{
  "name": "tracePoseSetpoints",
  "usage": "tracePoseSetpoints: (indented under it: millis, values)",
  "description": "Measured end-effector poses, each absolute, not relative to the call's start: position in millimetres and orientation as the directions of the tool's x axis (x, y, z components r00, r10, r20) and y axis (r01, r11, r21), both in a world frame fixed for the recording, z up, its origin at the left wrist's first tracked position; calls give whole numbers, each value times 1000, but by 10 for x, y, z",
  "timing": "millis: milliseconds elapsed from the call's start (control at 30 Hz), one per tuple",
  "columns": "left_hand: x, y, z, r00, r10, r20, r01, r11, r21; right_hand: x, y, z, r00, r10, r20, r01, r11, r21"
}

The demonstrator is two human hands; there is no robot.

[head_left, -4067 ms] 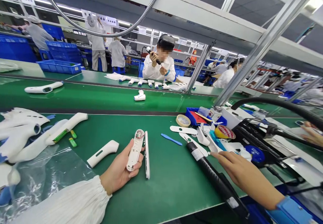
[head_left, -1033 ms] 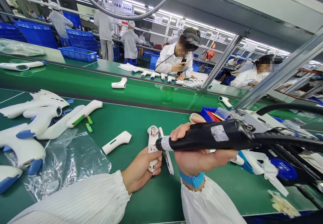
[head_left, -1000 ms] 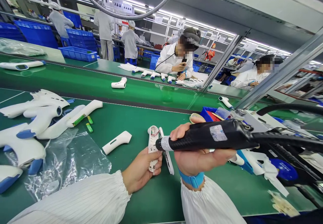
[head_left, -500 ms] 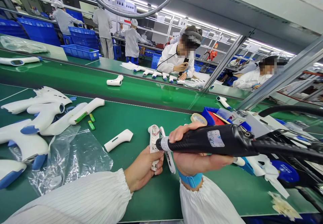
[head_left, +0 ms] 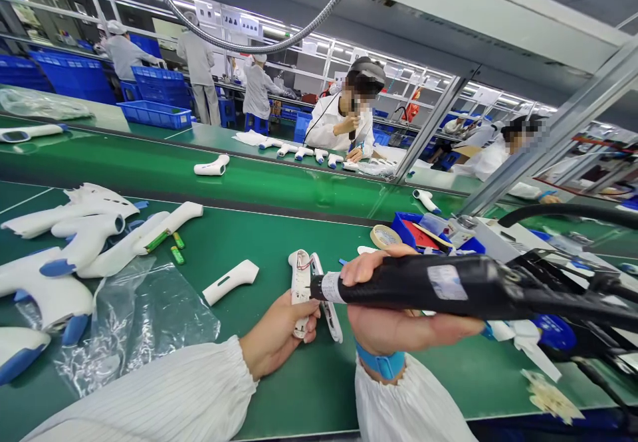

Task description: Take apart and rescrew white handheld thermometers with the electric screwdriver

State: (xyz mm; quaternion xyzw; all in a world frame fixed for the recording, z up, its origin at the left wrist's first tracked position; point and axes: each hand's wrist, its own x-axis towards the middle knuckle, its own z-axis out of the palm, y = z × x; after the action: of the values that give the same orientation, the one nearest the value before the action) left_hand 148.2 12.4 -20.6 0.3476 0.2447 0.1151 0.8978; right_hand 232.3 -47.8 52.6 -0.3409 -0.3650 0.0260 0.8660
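My left hand [head_left: 282,329] is closed around the lower part of an opened white thermometer housing [head_left: 300,270], with a red wire and inner parts showing. A second white shell piece [head_left: 333,322] lies slanted just to its right. My right hand [head_left: 399,329], with a blue wrist strap, grips a black electric screwdriver [head_left: 409,286] held almost level. Its nose points left at the housing's right edge; I cannot tell whether the bit touches it. Left of my hands lies a loose white handle cover [head_left: 230,282] with a slot.
White-and-blue thermometers [head_left: 54,282] lie heaped at left beside green batteries [head_left: 177,254] and a clear plastic bag [head_left: 154,316]. Behind runs a green conveyor belt [head_left: 279,189]. At right are a tape roll [head_left: 385,236], a blue tray [head_left: 406,226], a metal post [head_left: 433,123] and thick cables.
The screwdriver's nose has drawn slightly right relative to the housing, and its rear has swung right. My left hand keeps its hold. Across the belt, a co-worker's hand has risen toward the chin.
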Motion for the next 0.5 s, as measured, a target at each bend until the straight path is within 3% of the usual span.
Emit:
tracePoseSetpoints:
  millis: [133, 333, 500]
  values:
    - [1479, 143, -193, 837, 382, -392, -35, 753, 657, 2360, -679, 693, 762, 230, 606, 269, 739, -618]
    - [1484, 155, -117, 816, 394, -422, -34, 763, 646, 2349, -857, 754, 783, 305, 542, 219, 680, -699]
    - [1479, 156, -116, 814, 396, -424, -5, 736, 678, 2308, -863, 717, 789, 313, 529, 181, 703, -687]
